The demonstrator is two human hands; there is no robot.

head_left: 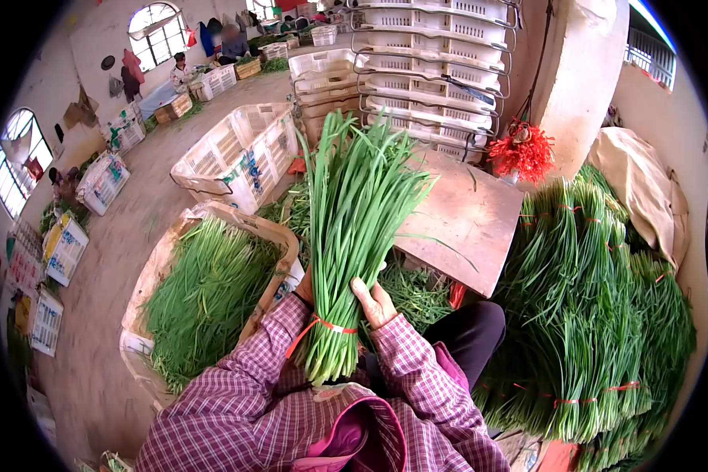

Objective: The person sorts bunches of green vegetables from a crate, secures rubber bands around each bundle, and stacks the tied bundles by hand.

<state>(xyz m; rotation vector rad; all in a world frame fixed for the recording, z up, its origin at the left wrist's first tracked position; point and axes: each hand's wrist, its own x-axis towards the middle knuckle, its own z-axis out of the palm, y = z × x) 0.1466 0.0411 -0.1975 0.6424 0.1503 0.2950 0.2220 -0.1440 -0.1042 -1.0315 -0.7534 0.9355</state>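
A tall bunch of long green stalks stands upright in front of me, its pale cut ends down. Around its lower part runs a red tie, with a loose tail on the left. My right hand is wrapped against the bunch's right side, thumb up, just above the tie. On the left side my left hand holds the bunch too; most of its fingers are hidden behind the stalks. Loose green stalks fill a worn crate to the left.
Tied bunches are piled at right beside a tan cloth. A board and red ties lie ahead. Behind are a white crate and stacked crates. People sit far back among crates.
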